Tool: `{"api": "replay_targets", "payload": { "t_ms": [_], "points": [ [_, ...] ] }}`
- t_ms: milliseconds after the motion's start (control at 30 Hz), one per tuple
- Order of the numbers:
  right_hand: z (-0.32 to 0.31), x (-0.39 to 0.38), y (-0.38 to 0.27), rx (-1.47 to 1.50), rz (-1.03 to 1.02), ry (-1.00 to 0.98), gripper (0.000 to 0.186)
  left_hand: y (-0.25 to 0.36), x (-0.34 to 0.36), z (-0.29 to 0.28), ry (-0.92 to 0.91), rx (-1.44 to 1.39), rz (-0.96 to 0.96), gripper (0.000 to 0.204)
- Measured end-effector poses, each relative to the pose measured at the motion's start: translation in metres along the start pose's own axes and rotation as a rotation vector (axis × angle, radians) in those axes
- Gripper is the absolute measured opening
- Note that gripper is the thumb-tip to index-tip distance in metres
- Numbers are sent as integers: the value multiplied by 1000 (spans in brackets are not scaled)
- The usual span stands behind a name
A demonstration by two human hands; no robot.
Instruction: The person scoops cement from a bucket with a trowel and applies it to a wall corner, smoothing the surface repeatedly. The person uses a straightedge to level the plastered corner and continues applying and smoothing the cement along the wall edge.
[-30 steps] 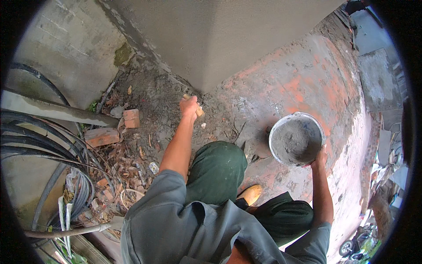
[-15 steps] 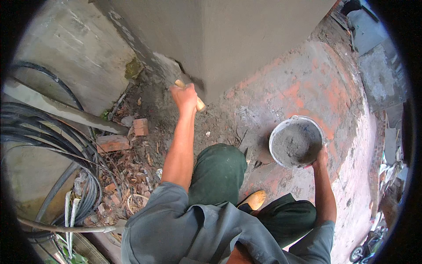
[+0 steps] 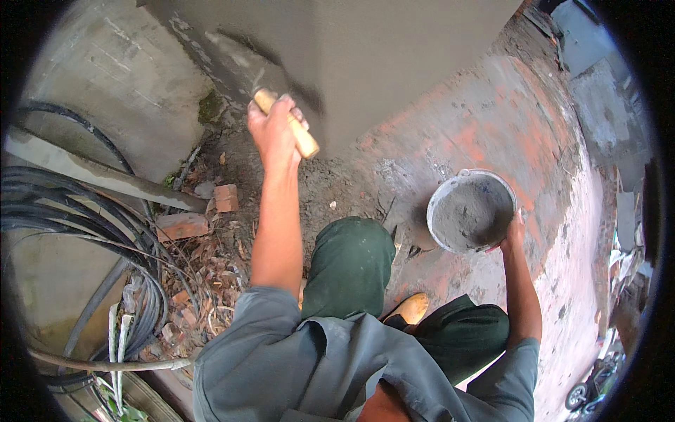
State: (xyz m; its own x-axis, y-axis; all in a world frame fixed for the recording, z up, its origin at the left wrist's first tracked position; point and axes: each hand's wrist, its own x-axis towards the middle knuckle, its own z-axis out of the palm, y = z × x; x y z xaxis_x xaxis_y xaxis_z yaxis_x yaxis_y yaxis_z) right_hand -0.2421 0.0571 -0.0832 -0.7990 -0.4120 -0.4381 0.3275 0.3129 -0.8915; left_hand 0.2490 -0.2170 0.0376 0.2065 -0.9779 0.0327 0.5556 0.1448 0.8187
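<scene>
My left hand [image 3: 275, 132] is closed around the pale wooden handle of a plastering trowel [image 3: 302, 141]. The trowel's blade, partly blurred, lies up against the lower left part of a grey plastered wall [image 3: 380, 63] with a vertical corner. At my right side, my right hand [image 3: 515, 231] grips the rim of a round bucket [image 3: 430, 211]. Wet grey mortar [image 3: 471, 214] fills much of it, and its surface is uneven. Most of my right fingers are hidden by the bucket's side.
Coiled black hoses [image 3: 77, 218] and a pale pipe [image 3: 105, 172] lie to the left. Brick pieces [image 3: 181, 226] and rubble [image 3: 193, 309] are beside my left knee. Another wall [image 3: 112, 77] stands at the far left. Mortar smears cover the reddish floor [image 3: 485, 141].
My left hand has moved the trowel up and a little left along the wall, so more of the blade shows. The bucket in my right hand sits slightly higher in view.
</scene>
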Motion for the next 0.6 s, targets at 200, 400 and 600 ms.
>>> {"api": "replay_targets", "payload": {
  "t_ms": [200, 400, 600],
  "points": [
    [2, -6, -1, -1, -1, 7, 54, -92, -28, -97, 146, -95, -392, 9],
    [5, -13, -1, 43, -25, 0, 51, -194, -54, -158, 207, -58, -686, 9],
    [0, -12, -1, 27, -8, 40, 49, -209, -37, -115, 252, 33, -677, 10]
  ]
}}
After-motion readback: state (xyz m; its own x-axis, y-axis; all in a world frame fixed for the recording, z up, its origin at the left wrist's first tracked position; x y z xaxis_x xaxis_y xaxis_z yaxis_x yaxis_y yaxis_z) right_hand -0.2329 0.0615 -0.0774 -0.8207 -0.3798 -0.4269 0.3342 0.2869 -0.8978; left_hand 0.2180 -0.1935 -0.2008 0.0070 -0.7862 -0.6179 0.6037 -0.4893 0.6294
